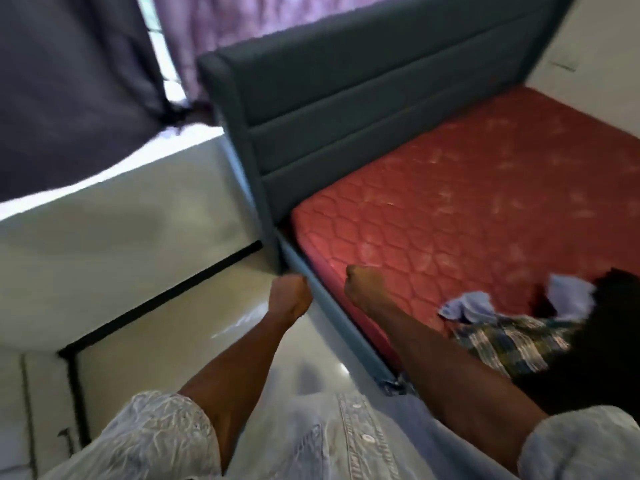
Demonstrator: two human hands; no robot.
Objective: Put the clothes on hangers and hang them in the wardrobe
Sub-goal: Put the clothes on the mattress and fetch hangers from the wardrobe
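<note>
A heap of clothes lies on the near right part of the red mattress [467, 209]: a pale blue garment [471, 304], a blue-and-white checked garment [512, 341] and a black garment [595, 334]. My left hand [289, 294] hangs over the floor just left of the bed's side rail, its fingers curled with nothing in them. My right hand [363, 282] is over the mattress edge, left of the clothes and apart from them, fingers curled into a fist and holding nothing. No hanger or wardrobe is in view.
The bed's dark grey padded headboard [346, 109] stands at the back. Its grey side rail [346, 327] runs between my hands. Glossy pale floor tiles [138, 271] lie to the left. Dark and purple curtains [69, 81] hang at the upper left.
</note>
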